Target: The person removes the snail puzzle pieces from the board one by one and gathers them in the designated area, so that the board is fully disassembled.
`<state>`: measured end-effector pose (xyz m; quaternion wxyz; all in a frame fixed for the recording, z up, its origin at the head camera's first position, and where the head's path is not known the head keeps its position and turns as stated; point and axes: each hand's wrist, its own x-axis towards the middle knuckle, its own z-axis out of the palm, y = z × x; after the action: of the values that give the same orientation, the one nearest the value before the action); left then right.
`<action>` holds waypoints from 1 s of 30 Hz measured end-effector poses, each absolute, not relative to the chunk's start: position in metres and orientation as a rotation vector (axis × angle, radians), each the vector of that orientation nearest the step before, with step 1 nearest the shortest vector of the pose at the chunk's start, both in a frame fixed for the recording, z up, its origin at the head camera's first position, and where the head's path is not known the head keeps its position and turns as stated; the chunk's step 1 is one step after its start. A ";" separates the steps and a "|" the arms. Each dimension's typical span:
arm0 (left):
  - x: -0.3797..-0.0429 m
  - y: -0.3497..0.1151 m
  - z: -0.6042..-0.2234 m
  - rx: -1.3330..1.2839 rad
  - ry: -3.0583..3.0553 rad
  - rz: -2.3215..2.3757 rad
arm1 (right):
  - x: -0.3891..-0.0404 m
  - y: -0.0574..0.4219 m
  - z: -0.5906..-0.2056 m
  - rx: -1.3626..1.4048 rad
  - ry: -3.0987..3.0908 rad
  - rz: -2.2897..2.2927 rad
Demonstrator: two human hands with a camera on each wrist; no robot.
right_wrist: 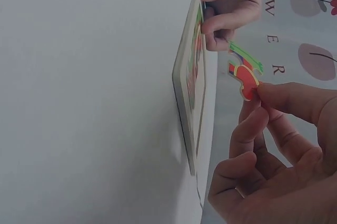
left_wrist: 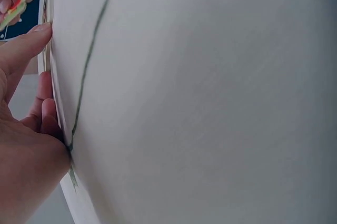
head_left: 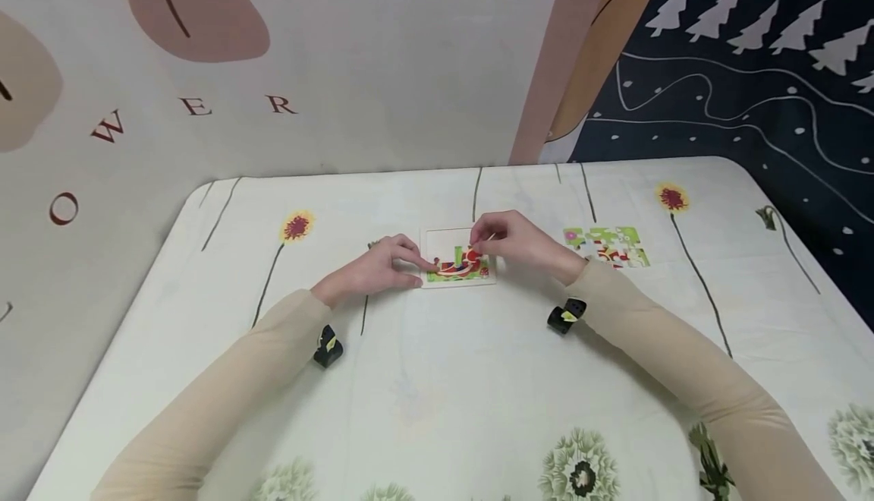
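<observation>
A small jigsaw puzzle board (head_left: 442, 238) with a pale frame lies in the middle of the table, its lower part filled with red, green and blue pieces. My left hand (head_left: 382, 264) is at the board's left side, with the thumb at the edge and the extended index finger touching the fitted pieces. Over the board's right side, my right hand (head_left: 514, 240) pinches a red and green puzzle piece (right_wrist: 246, 80) between thumb and fingertips. The right wrist view shows this piece raised clear of the board, tilted.
To the right of the board lie several loose puzzle pieces (head_left: 627, 238), close together and partly behind the right forearm. A flower-printed white cloth (head_left: 437, 379) covers the table. Printed curtains (head_left: 410, 68) hang behind its far edge.
</observation>
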<state>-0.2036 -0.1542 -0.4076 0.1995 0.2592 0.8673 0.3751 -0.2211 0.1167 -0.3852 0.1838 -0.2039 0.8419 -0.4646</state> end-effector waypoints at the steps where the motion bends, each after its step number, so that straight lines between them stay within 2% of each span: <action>1: -0.204 -0.154 -0.407 0.720 2.423 1.052 | -0.221 0.119 -0.384 -0.573 2.380 -1.306; 30: -0.203 -0.155 -0.407 0.664 2.393 1.073 | -0.222 0.193 -0.366 -0.441 2.448 -1.260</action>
<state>-0.2026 -0.1545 -0.4067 0.2163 0.2395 0.8636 0.3874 -0.2217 0.1930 -0.3660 0.1755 -0.1555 0.8644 -0.4449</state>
